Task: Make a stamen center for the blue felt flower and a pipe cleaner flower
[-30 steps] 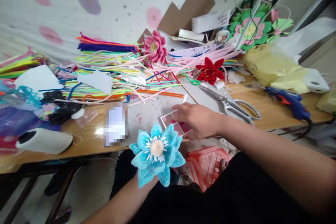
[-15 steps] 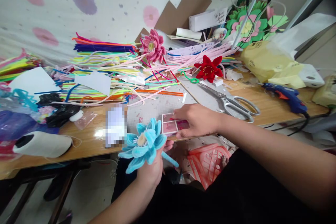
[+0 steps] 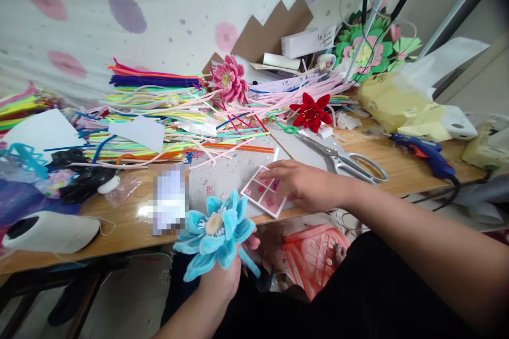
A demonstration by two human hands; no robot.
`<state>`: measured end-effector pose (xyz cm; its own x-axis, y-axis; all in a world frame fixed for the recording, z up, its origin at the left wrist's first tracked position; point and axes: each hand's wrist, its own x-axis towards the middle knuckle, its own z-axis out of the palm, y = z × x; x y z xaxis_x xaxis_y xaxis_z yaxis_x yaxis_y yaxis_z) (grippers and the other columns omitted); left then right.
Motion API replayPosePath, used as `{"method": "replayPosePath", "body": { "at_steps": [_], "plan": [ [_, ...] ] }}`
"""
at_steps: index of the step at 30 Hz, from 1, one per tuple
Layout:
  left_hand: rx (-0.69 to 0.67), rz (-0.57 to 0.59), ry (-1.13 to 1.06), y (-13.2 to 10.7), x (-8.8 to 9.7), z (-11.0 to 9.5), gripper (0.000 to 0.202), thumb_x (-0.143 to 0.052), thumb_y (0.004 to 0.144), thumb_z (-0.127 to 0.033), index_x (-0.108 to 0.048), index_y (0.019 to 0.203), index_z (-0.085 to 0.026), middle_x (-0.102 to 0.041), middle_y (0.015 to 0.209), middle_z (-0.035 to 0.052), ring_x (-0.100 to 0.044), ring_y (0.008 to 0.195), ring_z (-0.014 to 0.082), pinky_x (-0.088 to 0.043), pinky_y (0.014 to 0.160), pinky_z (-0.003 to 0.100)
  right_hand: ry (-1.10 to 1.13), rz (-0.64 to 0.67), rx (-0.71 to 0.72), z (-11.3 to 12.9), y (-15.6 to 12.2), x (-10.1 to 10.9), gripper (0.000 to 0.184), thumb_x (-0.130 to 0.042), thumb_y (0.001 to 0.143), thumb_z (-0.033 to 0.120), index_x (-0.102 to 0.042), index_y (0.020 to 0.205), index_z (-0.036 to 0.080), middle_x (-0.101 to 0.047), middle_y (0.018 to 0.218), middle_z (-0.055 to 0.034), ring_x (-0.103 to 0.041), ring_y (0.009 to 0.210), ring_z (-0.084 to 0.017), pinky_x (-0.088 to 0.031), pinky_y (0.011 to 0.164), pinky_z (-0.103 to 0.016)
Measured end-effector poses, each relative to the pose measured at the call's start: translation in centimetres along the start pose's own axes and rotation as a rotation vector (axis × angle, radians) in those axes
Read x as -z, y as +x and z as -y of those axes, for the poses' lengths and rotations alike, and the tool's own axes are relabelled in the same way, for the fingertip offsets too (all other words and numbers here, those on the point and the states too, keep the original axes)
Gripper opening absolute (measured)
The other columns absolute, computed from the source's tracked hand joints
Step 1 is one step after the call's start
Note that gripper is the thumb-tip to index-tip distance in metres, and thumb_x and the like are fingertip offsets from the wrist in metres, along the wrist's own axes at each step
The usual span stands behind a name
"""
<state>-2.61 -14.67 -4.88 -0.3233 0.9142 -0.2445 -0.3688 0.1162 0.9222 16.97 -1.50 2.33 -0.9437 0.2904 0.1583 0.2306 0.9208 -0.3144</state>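
Note:
My left hand [image 3: 225,275] is closed around the stem of a light blue pipe-cleaner flower [image 3: 214,230] with a cream centre, held below the table's front edge. My right hand [image 3: 304,184] rests on the wooden table [image 3: 131,214], fingers touching a small palette [image 3: 264,197] with pink and red compartments that lies near the edge. Whether that hand grips the palette or only presses on it is unclear.
A heap of coloured pipe cleaners [image 3: 159,116] covers the back of the table, with a pink flower [image 3: 227,79] and a red flower [image 3: 312,111]. Large scissors [image 3: 345,161] and a blue glue gun [image 3: 427,153] lie to the right. A red basket [image 3: 314,257] sits under the table.
My left hand tilted the blue flower from facing me to angled left and lowered it slightly. My right hand shifted the palette a little on the table.

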Motion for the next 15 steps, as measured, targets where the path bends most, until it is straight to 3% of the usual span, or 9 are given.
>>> {"method": "replayPosePath", "body": {
  "at_steps": [3, 6, 8, 11, 13, 15],
  "plan": [
    [-0.071, -0.073, -0.008, 0.5, 0.0, -0.7, 0.023, -0.072, 0.067, -0.029, -0.065, 0.087, -0.021, -0.068, 0.076, 0.0022, -0.060, 0.052, 0.0167, -0.052, 0.049, 0.031, -0.100, -0.070, -0.248, 0.3, -0.1, -0.2, 0.026, -0.054, 0.083, 0.026, -0.067, 0.104, 0.018, -0.053, 0.127, -0.0125, -0.048, 0.116, -0.027, -0.038, 0.098, -0.041],
    [-0.097, -0.055, 0.024, 0.9, -0.3, -1.4, 0.028, -0.071, 0.068, -0.027, -0.063, 0.095, -0.020, -0.068, 0.089, 0.0041, -0.064, 0.063, 0.0189, -0.054, 0.054, 0.032, -0.163, -0.111, -0.485, 2.1, 1.1, -1.5, 0.069, -0.055, 0.075, 0.060, -0.051, 0.126, 0.013, -0.056, 0.119, -0.0193, -0.054, 0.104, -0.033, -0.045, 0.087, -0.047],
    [-0.081, -0.014, 0.060, 1.0, -0.4, -1.8, 0.034, -0.071, 0.069, -0.028, -0.061, 0.101, -0.020, -0.068, 0.093, 0.0054, -0.066, 0.069, 0.0208, -0.055, 0.056, 0.032, -0.212, -0.070, -0.534, 3.0, 2.0, -2.5, 0.083, -0.062, 0.065, 0.064, -0.049, 0.128, 0.012, -0.056, 0.118, -0.0208, -0.054, 0.101, -0.038, -0.046, 0.081, -0.051],
    [0.036, 0.053, 0.104, 0.8, -0.2, -2.4, 0.040, -0.071, 0.069, -0.033, -0.059, 0.105, -0.019, -0.068, 0.099, 0.0089, -0.067, 0.069, 0.0209, -0.054, 0.056, 0.030, -0.206, 0.028, -0.398, 2.5, 1.9, -2.8, 0.068, -0.067, 0.068, 0.042, -0.049, 0.128, 0.017, -0.052, 0.129, -0.0168, -0.049, 0.110, -0.037, -0.041, 0.088, -0.054],
    [0.133, 0.090, 0.096, 0.6, -0.1, -2.8, 0.042, -0.071, 0.069, -0.035, -0.059, 0.105, -0.017, -0.069, 0.098, 0.0106, -0.066, 0.064, 0.0186, -0.052, 0.054, 0.028, -0.167, 0.090, -0.240, 1.2, 1.2, -2.1, 0.056, -0.060, 0.073, 0.022, -0.050, 0.127, 0.027, -0.045, 0.138, -0.0087, -0.040, 0.123, -0.034, -0.033, 0.096, -0.056],
    [0.178, 0.109, 0.075, 0.4, -0.1, -2.9, 0.041, -0.070, 0.070, -0.034, -0.058, 0.104, -0.015, -0.070, 0.094, 0.0109, -0.065, 0.062, 0.0163, -0.052, 0.055, 0.026, -0.140, 0.080, -0.193, 0.1, 0.5, -1.3, 0.052, -0.054, 0.073, 0.010, -0.056, 0.121, 0.031, -0.040, 0.142, -0.0044, -0.034, 0.130, -0.031, -0.030, 0.100, -0.054]
  ]
}}
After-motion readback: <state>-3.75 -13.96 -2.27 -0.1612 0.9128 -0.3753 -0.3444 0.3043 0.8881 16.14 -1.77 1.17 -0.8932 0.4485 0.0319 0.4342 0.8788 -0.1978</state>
